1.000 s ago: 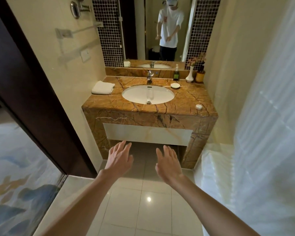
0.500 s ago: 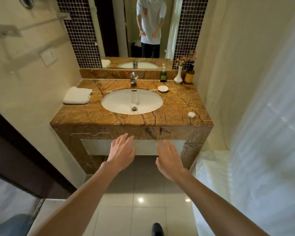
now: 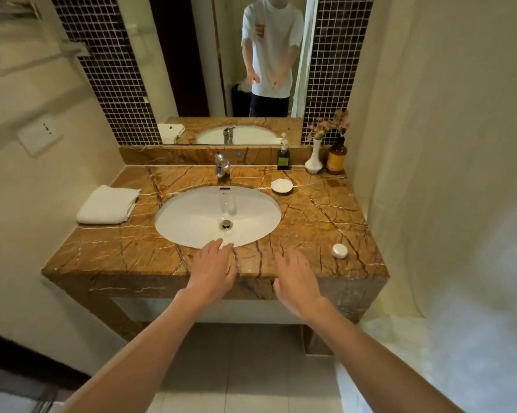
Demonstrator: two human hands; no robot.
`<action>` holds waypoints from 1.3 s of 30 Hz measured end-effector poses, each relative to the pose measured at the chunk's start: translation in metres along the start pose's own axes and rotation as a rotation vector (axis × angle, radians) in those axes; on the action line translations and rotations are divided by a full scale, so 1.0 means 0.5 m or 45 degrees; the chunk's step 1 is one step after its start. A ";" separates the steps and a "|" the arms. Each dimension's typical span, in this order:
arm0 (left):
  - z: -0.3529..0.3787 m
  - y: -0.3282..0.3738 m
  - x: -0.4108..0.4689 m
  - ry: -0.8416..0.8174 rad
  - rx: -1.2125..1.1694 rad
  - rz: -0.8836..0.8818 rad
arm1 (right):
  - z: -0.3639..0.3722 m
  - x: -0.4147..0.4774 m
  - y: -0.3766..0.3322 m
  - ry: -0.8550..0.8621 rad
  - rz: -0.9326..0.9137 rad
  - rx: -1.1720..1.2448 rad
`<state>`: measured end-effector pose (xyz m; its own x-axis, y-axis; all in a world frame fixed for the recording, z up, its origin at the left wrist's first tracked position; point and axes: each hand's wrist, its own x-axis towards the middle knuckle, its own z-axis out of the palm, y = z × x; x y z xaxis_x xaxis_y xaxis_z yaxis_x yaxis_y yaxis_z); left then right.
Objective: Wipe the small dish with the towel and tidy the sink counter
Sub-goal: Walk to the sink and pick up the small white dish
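A small white dish (image 3: 282,185) sits on the brown marble counter (image 3: 108,254), just right of the tap and behind the basin. A folded white towel (image 3: 106,204) lies at the counter's left edge. A small round white lid or soap (image 3: 340,251) rests near the front right corner. My left hand (image 3: 214,271) hovers over the counter's front edge, fingertips at the basin rim, fingers apart and empty. My right hand (image 3: 297,280) is beside it, also spread and holding nothing.
An oval white basin (image 3: 191,231) with a chrome tap (image 3: 221,165) fills the counter's middle. A green pump bottle (image 3: 283,156), white vase with pink flowers (image 3: 314,159) and amber bottle (image 3: 336,158) stand at the back right. A mirror (image 3: 191,70) is behind; a white curtain (image 3: 460,204) hangs right.
I have stepped closer to the sink, so the counter now fills the view. Both hands have moved forward from below the counter to over its front edge, still empty.
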<state>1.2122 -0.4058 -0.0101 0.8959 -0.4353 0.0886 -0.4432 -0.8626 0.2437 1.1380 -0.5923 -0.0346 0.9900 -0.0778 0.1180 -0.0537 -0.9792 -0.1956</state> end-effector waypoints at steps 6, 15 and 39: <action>0.030 -0.004 0.151 -0.024 0.009 0.000 | 0.016 0.140 0.060 -0.036 0.018 0.017; 0.109 -0.015 0.431 -0.082 -0.040 0.047 | 0.056 0.373 0.164 -0.095 0.108 -0.031; 0.284 0.031 0.838 -0.273 -0.416 -0.203 | 0.149 0.778 0.405 -0.355 0.195 0.134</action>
<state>1.5766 -0.6381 -0.1062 0.9108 -0.3763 -0.1697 -0.2357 -0.8115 0.5347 1.5220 -0.8068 -0.1010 0.9698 -0.1542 -0.1887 -0.2053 -0.9343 -0.2915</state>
